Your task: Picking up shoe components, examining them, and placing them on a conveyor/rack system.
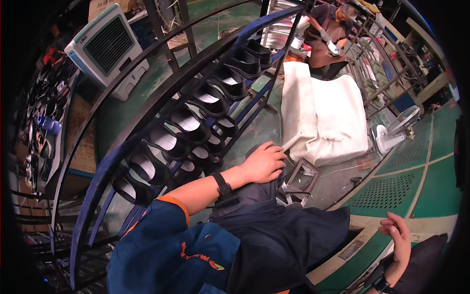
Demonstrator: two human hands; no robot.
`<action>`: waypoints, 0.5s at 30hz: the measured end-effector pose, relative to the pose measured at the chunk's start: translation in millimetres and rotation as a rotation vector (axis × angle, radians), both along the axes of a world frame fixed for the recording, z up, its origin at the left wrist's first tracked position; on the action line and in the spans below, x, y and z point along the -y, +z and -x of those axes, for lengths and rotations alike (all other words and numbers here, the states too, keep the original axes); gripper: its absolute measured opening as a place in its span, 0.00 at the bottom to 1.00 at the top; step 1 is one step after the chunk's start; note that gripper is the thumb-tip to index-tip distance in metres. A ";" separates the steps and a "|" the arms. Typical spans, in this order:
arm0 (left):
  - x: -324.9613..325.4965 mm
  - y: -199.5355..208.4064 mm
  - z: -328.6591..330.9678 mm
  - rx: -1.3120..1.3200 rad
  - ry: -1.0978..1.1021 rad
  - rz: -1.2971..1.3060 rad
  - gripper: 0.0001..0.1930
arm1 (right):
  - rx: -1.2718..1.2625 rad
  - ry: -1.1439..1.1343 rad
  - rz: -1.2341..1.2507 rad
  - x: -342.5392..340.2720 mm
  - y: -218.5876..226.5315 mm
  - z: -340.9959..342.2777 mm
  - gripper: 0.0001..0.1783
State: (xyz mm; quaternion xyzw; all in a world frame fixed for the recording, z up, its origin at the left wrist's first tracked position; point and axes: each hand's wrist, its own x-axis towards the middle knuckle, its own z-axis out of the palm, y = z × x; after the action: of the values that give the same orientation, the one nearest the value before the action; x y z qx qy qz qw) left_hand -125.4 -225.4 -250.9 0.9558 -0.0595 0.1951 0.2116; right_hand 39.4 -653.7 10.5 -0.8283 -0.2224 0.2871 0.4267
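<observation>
My left hand (pixel 264 164) lies palm down on my knee in dark trousers (pixel 259 193), fingers a little apart, a black watch on the wrist. A short pale strip (pixel 292 142) shows just beyond its fingertips; I cannot tell whether it touches them. My right hand (pixel 397 234) is raised at the lower right beside a green machine panel (pixel 384 191), its fingers loosely bent and apart with nothing visible in them. Left of my left arm stands a blue-padded rack (pixel 161 108) with rows of black shoes (pixel 188 122) with pale insoles.
Ahead, a white cloth cover (pixel 338 112) drapes a bulky shape, with a metal stool-like frame (pixel 302 179) nearer me. A small fan (pixel 391 132) stands to its right. Beyond it, a person in a brown apron (pixel 325 51) handles a white object. An air cooler (pixel 107 49) stands far left.
</observation>
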 end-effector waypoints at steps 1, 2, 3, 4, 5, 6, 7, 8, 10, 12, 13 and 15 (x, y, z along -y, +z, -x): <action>1.5 0.7 0.7 -0.009 -0.001 0.004 0.13 | 0.030 -0.035 0.042 32.8 2.8 -3.1 0.26; 1.1 2.4 2.0 -0.024 0.006 0.008 0.14 | 0.017 -0.096 0.006 61.9 4.2 -2.7 0.28; -1.1 3.6 4.8 -0.039 0.016 0.010 0.14 | 0.055 -0.161 -0.002 99.7 1.3 -5.4 0.28; -3.5 4.6 8.1 -0.057 0.021 0.011 0.14 | 0.075 -0.281 -0.028 122.6 3.3 -1.2 0.29; -5.5 6.0 8.8 -0.065 0.037 0.007 0.14 | 0.059 -0.357 -0.034 152.6 6.2 0.8 0.29; -6.1 6.7 9.3 -0.078 0.052 0.000 0.14 | -0.007 -0.525 -0.091 158.7 15.7 12.3 0.27; -7.1 8.8 10.3 -0.094 0.042 -0.008 0.14 | -0.070 -0.699 -0.149 162.5 20.7 25.5 0.27; -5.8 8.6 3.5 -0.099 0.047 -0.011 0.14 | -0.079 -0.738 -0.146 214.3 6.8 10.2 0.27; 1.2 15.1 -15.5 -0.061 0.008 -0.008 0.14 | 0.026 -0.991 -0.112 383.7 -0.3 28.7 0.28; 10.0 20.7 -26.6 -0.088 -0.017 -0.010 0.14 | 0.052 -1.156 -0.307 439.7 -15.8 67.3 0.26; 12.7 28.1 -26.4 -0.072 -0.006 -0.036 0.14 | 0.017 -1.173 -0.333 416.9 -27.0 68.8 0.25; 15.8 22.0 -33.5 -0.111 0.002 -0.052 0.14 | 0.057 -1.335 -0.399 428.1 -52.0 80.0 0.25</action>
State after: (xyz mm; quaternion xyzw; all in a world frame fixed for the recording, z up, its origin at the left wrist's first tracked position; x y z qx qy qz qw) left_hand -91.9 -241.2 -228.8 0.9704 -0.0515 0.1404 0.1896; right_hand -40.6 -1081.8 -41.6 -0.7009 0.2748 -0.1049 0.6498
